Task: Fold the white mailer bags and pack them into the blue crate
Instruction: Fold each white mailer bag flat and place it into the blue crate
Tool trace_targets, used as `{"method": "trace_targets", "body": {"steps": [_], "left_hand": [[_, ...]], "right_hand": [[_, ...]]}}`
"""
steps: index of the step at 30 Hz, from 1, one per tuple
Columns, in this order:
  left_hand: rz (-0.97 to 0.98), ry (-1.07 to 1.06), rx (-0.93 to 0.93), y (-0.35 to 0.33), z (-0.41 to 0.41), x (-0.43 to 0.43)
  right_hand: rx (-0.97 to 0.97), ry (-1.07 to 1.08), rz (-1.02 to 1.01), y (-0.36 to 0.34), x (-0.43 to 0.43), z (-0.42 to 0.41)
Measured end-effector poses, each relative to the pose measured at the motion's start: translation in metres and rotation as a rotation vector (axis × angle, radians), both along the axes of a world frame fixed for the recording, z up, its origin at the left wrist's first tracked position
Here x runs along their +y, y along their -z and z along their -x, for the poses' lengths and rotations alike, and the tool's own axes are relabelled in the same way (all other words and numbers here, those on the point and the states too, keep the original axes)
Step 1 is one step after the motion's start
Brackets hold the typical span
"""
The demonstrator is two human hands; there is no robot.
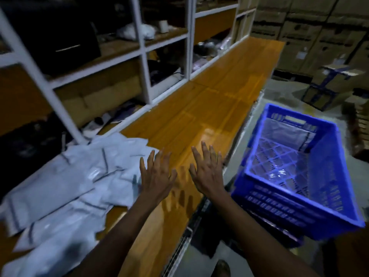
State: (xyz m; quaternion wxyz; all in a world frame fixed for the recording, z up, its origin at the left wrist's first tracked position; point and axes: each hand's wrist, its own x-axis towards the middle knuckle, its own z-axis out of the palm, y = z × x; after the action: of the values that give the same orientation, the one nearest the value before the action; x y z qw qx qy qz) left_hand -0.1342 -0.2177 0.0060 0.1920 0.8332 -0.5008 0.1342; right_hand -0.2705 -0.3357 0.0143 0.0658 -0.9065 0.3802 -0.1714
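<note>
A loose heap of white mailer bags (pixel 65 182) lies on the left part of the wooden counter (pixel 199 108). The blue crate (pixel 329 198) stands to the right of the counter, lower down, with one white mailer bag (pixel 285 134) leaning against its far inside wall. My left hand (pixel 156 176) hovers above the counter with fingers spread, just at the right edge of the heap. My right hand (pixel 207 172) is beside it, fingers spread too, holding nothing. Both hands cast shadows on the wood below.
White shelving (pixel 143 48) with dark clutter runs along the counter's far left side. Stacked cardboard boxes (pixel 311 31) fill the back right. More blue crates seem stacked under the top one. A shoe (pixel 220 268) shows on the grey floor.
</note>
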Motion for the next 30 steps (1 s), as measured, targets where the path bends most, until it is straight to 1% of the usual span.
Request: {"method": "trace_targets", "body": {"steps": [3,7,10,13,16,18,25,27,30], "left_hand": [[-0.041,-0.088,-0.031,0.01,-0.015,0.059],[-0.112,-0.197,0.013,0.021,-0.024,0.119],[-0.148,-0.272,0.05,0.029,-0.032,0.149],[-0.24,-0.308,0.064,0.039,-0.037,0.17],[-0.336,-0.286,0.049,0.05,-0.044,0.183],[-0.382,-0.237,0.022,0.053,-0.05,0.184],[-0.489,-0.053,-0.011,0.076,-0.078,0.162],[-0.507,-0.053,-0.018,0.082,-0.085,0.158],[-0.526,-0.076,0.003,0.084,-0.086,0.152]], "right_hand": [[0.021,-0.119,-0.037,0.015,0.043,-0.027],[0.064,-0.249,-0.019,0.036,0.085,-0.057],[0.104,-0.333,-0.023,0.054,0.107,-0.077],[0.187,-0.39,-0.038,0.069,0.122,-0.093],[0.273,-0.407,-0.01,0.085,0.126,-0.108],[0.303,-0.394,-0.034,0.09,0.123,-0.117],[0.229,-0.297,-0.041,0.088,0.101,-0.145],[0.249,-0.292,-0.048,0.088,0.095,-0.151],[0.27,-0.285,0.004,0.091,0.089,-0.157]]}}
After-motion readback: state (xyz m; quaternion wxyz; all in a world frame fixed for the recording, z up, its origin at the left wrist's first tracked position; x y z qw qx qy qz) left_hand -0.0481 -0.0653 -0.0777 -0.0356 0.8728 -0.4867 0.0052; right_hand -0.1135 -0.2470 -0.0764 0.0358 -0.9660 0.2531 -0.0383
